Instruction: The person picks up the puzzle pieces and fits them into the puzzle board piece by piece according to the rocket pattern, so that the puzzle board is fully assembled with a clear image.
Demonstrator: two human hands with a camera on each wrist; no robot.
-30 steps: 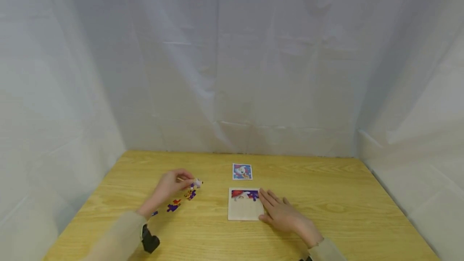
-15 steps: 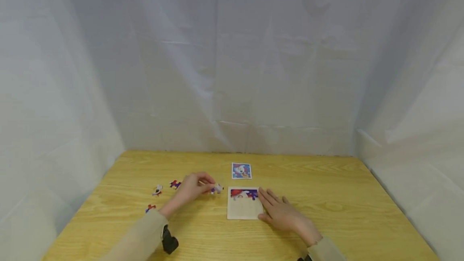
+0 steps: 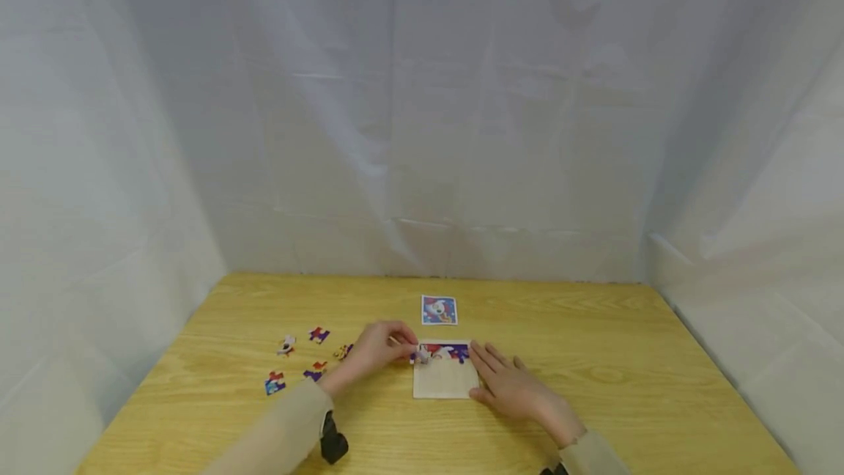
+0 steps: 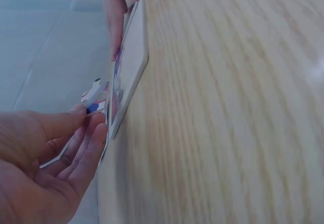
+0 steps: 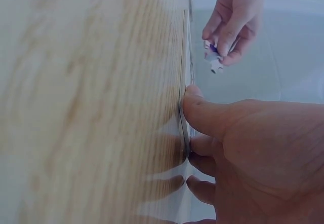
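Nearest, on the wooden table (image 3: pixel 593 387), the right hand (image 3: pixel 511 387) lies flat at the puzzle board (image 3: pixel 445 381)'s right edge. Left hand (image 3: pixel 376 349) pinches a puzzle piece (image 3: pixel 422 358) over the board's far-left corner; loose pieces (image 3: pixel 297 365) lie leftward, a picture card (image 3: pixel 439 310) beyond, white drapes (image 3: pixel 422 108) behind.

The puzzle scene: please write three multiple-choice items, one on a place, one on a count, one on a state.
1. Where does the small picture card lie?
A. Beyond the puzzle board
B. Under the left hand
C. At the table's near edge

2. How many hands touch or reach the board?
A. None
B. One
C. Two

3. What does the left hand do?
A. Rests flat
B. Pinches a puzzle piece
C. Makes an empty fist

Answers: 1 A, the card lies farther back; 2 C, the right hand rests on the board's right edge while the left brings its piece there; 3 B, its fingers hold the piece.
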